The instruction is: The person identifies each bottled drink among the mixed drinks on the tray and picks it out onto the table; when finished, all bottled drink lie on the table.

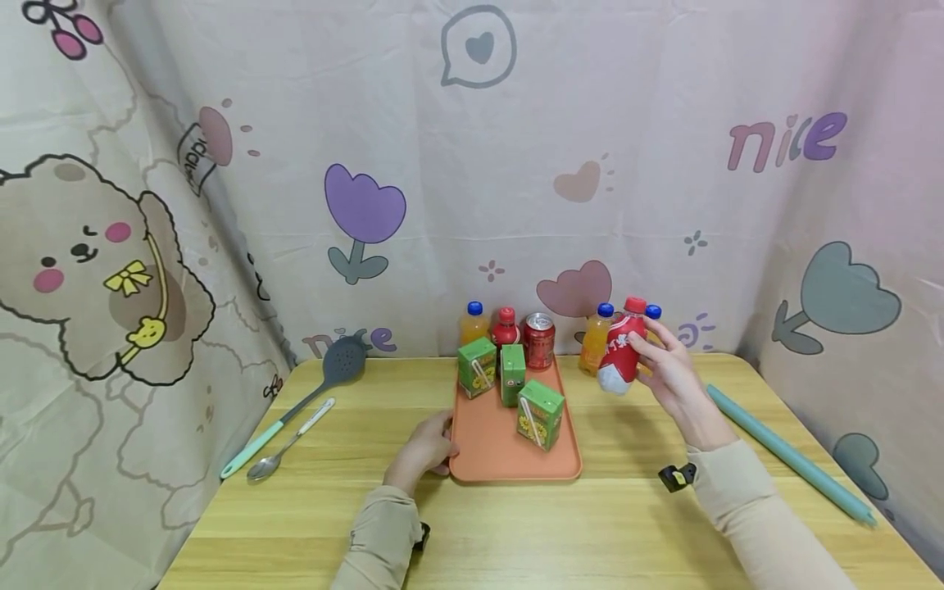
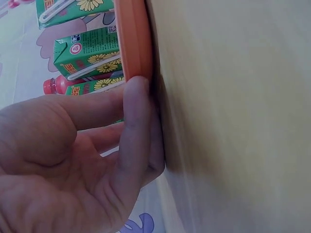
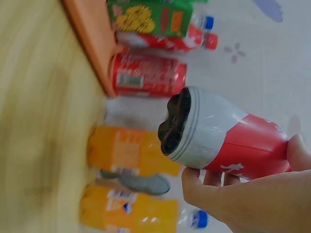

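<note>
My right hand [image 1: 673, 377] grips a small red-and-white soda bottle [image 1: 619, 354] above the table, right of the tray. It tilts, red cap up, its dark base showing in the right wrist view. At the near left edge of the orange tray [image 1: 487, 467], my left hand [image 1: 422, 449] holds the rim with bent fingers. Three green drink cartons stand on the tray: one at left [image 1: 477, 367], one in the middle [image 1: 512, 375], one nearer the front right [image 1: 541, 416]. Behind them are a red can [image 1: 540, 340], a red-capped bottle [image 1: 506, 328] and an orange-juice bottle [image 1: 474, 322].
Right of the tray stand two orange-juice bottles, one [image 1: 594, 340] beside the lifted bottle and another [image 3: 131, 208] partly hidden behind my hand. A skimmer [image 1: 342, 360] and a spoon [image 1: 295, 438] lie at left. A teal rod [image 1: 789, 455] lies at right. Patterned cloth surrounds the table.
</note>
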Available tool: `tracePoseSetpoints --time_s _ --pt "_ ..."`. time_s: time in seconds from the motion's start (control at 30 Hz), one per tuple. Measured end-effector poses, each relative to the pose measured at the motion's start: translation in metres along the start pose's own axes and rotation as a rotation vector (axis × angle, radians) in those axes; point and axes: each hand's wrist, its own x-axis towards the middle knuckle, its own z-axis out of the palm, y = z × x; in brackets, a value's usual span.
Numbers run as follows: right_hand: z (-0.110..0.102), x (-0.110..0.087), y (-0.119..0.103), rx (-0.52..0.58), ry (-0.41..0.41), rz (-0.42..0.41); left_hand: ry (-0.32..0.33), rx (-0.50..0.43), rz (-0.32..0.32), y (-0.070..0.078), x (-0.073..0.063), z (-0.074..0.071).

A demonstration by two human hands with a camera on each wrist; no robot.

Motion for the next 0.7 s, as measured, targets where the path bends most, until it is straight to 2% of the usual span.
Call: tracePoseSetpoints --time_s 0.2,0.47,0.7 --pt "-0.02 0.005 0.01 0.001 0.094 -0.001 0.004 0.009 0.002 -0.001 0.002 0.0" --pt "-0.036 0.008 0.023 -0.096 0.245 0.01 0.001 0.002 -0.003 -0.001 0.003 0.0" --pt "-0.048 0.012 0.029 -0.139 0.31 0.022 0.005 0.011 -0.018 0.0 0.003 0.001"
